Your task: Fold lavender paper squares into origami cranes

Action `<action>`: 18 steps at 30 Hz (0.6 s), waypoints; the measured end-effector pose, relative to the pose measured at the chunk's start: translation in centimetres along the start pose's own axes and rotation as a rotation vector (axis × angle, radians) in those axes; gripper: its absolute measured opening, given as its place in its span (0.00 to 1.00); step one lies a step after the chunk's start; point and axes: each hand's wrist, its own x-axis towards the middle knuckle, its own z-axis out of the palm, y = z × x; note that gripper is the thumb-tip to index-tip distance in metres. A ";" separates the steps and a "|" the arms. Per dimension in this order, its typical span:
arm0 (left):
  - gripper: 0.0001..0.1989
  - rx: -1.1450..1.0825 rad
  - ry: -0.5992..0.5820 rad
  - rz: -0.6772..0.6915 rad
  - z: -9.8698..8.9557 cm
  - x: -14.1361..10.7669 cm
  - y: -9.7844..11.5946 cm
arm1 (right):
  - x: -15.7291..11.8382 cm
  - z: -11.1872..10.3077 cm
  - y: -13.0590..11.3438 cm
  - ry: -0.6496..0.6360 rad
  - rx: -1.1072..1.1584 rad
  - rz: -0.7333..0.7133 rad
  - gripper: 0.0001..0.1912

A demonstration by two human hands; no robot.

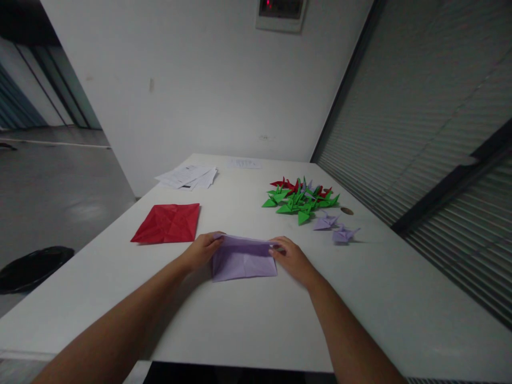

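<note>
A sheet of purple paper (pixel 245 264) lies near the middle of the white table, its far edge folded over and slightly raised. My left hand (pixel 203 249) pinches the far left corner of this paper. At the far right corner, my right hand (pixel 291 258) grips the same folded edge between thumb and fingers. Left of my left hand lies a creased red paper (pixel 170 224). Beyond my right hand are two purple folded cranes (pixel 343 234) and a pile of green, red and purple cranes (pixel 296 200).
Printed white sheets (pixel 188 176) lie at the back left of the table (pixel 248 330), and another sheet (pixel 245 164) lies by the wall. A round hole (pixel 346 211) is beside the cranes. Blinds run along the right side. A black-lined bin (pixel 36 268) stands on the floor at left.
</note>
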 end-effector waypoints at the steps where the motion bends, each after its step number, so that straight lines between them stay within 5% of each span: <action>1: 0.18 -0.047 0.024 -0.025 0.1 0.0 0.0 | 0.2 0.2 0.4 0.030 0.023 0.024 0.13; 6: 0.19 -0.319 0.049 -0.106 0.7 -0.2 0.2 | 0.6 0.7 1.4 0.105 0.174 0.136 0.14; 12: 0.19 -0.561 0.008 -0.169 1.3 -0.6 1.2 | 0.1 0.7 -0.4 0.030 0.449 0.301 0.17; 18: 0.23 -0.670 -0.055 -0.311 1.7 -0.7 1.8 | -0.1 1.0 -1.2 0.098 0.636 0.383 0.18</action>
